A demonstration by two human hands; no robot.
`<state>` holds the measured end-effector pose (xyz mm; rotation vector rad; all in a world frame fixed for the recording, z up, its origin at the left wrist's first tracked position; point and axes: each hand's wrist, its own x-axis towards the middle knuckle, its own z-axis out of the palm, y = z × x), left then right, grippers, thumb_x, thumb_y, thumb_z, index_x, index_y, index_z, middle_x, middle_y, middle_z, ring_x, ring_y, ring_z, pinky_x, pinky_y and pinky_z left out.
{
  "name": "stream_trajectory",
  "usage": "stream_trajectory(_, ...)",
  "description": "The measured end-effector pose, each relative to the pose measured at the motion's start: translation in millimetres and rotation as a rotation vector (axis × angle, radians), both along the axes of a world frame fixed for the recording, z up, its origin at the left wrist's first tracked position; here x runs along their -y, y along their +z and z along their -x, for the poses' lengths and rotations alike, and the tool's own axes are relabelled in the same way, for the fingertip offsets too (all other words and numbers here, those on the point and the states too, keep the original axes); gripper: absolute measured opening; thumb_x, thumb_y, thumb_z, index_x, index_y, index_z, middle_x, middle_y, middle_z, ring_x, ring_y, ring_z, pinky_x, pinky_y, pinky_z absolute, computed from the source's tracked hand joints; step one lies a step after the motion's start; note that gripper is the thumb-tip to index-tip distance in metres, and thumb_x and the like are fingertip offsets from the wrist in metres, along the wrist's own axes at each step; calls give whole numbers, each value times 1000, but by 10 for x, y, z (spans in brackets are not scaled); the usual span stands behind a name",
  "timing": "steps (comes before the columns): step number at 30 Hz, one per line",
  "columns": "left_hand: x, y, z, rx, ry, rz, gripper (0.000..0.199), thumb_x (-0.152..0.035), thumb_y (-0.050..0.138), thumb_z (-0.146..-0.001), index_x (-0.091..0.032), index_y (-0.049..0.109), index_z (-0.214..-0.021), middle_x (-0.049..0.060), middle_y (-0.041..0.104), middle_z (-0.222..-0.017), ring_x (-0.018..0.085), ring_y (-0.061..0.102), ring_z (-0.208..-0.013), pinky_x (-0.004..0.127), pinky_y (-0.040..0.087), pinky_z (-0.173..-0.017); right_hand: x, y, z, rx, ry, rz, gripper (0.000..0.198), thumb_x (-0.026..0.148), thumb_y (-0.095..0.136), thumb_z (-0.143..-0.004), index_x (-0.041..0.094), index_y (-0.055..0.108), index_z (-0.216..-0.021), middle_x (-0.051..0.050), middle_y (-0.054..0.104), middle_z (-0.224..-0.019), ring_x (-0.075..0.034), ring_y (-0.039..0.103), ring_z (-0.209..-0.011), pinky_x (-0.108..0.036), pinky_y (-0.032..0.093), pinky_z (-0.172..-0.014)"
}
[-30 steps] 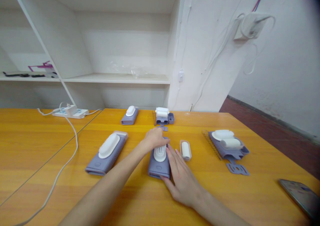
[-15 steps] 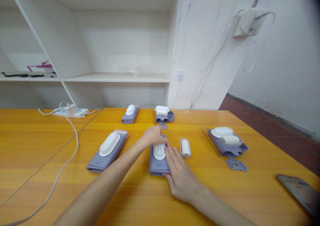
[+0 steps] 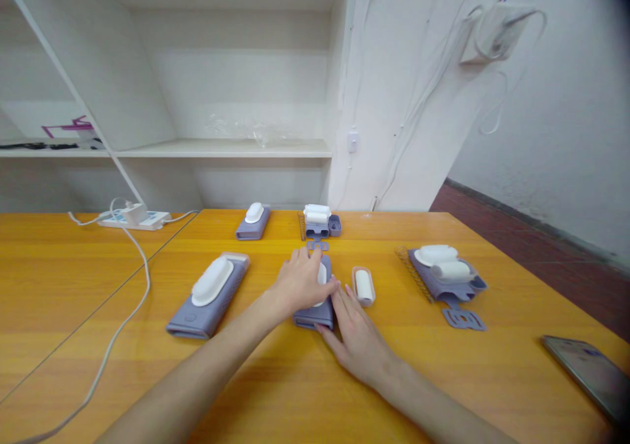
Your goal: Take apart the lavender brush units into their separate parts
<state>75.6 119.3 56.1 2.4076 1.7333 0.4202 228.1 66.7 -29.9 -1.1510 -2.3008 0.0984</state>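
On the wooden table in front of me lies a flat purple-grey case (image 3: pixel 305 319) with a white oval piece (image 3: pixel 321 275) on top, partly covered by my hand. My left hand (image 3: pixel 298 280) is bent over the case, its fingers at the far part and its thumb reaching to the right edge. Along that right side my right hand (image 3: pixel 354 339) grips the case, fingers pressed on the edge and thumb at the near end. The fingertips of both hands nearly meet. Just right of them stands a small clear tray (image 3: pixel 368 300) with a white roll (image 3: pixel 363 283) in it.
Similar cases with white oval pieces lie at left (image 3: pixel 209 306) and far back (image 3: pixel 254 229). Opened sets with white rolls lie at the back (image 3: pixel 317 232) and right (image 3: pixel 450 286). A phone (image 3: pixel 585 372) is at the right edge; a power strip (image 3: pixel 157 221) and cable (image 3: pixel 142 300) at left.
My left hand has come nearer and lower over the case, covering more of the white oval piece. The case has moved slightly away from me; my right hand stays at its side.
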Motion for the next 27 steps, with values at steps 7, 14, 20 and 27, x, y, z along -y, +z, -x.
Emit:
stream_trajectory(7,15,13,313,93,-302,160,83,-44,70,-65,-28,33,-137,8,45,-136,32,43,-122,46,36,-97,-6,-31,-30,-18,-18,47,74,30,51,-88,11,11,-147,-16,24,-149,-26,21,-138,-51,29,-111)
stream_trajectory(14,-135,-55,417,252,-335,131,84,-50,76,-56,-24,43,-129,7,52,-129,28,48,-116,41,35,-100,-7,-32,-34,4,-31,65,73,31,49,-89,12,10,-148,-15,23,-150,-26,21,-138,-50,28,-111)
stream_trajectory(20,-21,24,354,304,-226,-72,74,-54,71,-63,-23,45,-124,7,53,-127,27,47,-118,40,34,-99,-5,-48,-34,-4,-38,56,72,31,49,-89,12,11,-148,-14,25,-149,-26,23,-138,-50,29,-111)
stream_trajectory(27,-3,98,637,160,-49,-181,67,-55,62,-72,-20,43,-125,11,55,-122,30,49,-114,42,37,-95,-13,-46,-49,-29,-16,69,70,32,49,-89,13,14,-148,-15,25,-149,-28,23,-137,-51,28,-111)
